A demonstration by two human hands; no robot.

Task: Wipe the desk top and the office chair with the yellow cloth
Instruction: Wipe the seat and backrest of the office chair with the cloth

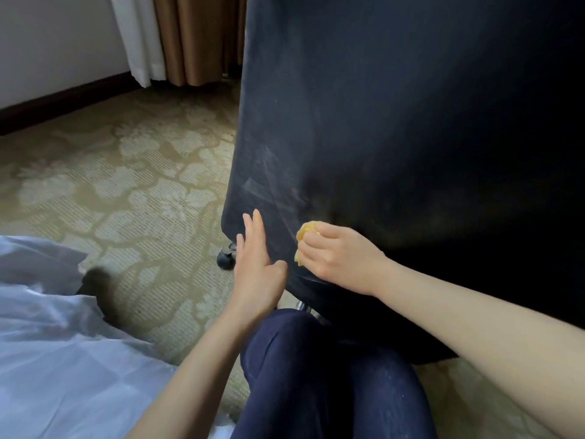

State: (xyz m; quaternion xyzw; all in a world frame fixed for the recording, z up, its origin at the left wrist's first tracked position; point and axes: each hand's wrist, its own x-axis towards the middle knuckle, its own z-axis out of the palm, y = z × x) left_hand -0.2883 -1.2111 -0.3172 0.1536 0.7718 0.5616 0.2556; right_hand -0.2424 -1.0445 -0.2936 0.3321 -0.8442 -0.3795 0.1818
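While the right hand (340, 258) pressed against the lower back of the office chair (395, 122), its fingers were curled together round the yellow cloth (305, 234). The cloth was bunched into a small wad, and only its edge showed past the fingertips on the hand's left side. Cloth and hand sat low on the dark backrest, near its lower left corner. Pale streaks marked the fabric just above and left of the cloth.

Left hand (258, 267): fingers straight and slightly spread, thumb held apart, holding nothing. The fingertips overlapped the lower left edge of the backrest, just beside the right hand. Contact with the fabric could not be confirmed from this view.

Below the backrest, one black caster (226, 258) stood on the patterned carpet (126, 172), just left of the left hand. A short chrome part (302, 305) of the chair's base showed between the left wrist and the backrest's bottom edge.

The person's knee (316, 375), in dark blue trousers, was raised between the two forearms, close under the chair.

Surroundings: white bedding (57, 343) at lower left; a dark baseboard (63, 103) along the wall at upper left; a white curtain (139, 36) and tan curtains (196, 36) hanging to the carpet, just left of the chair back.
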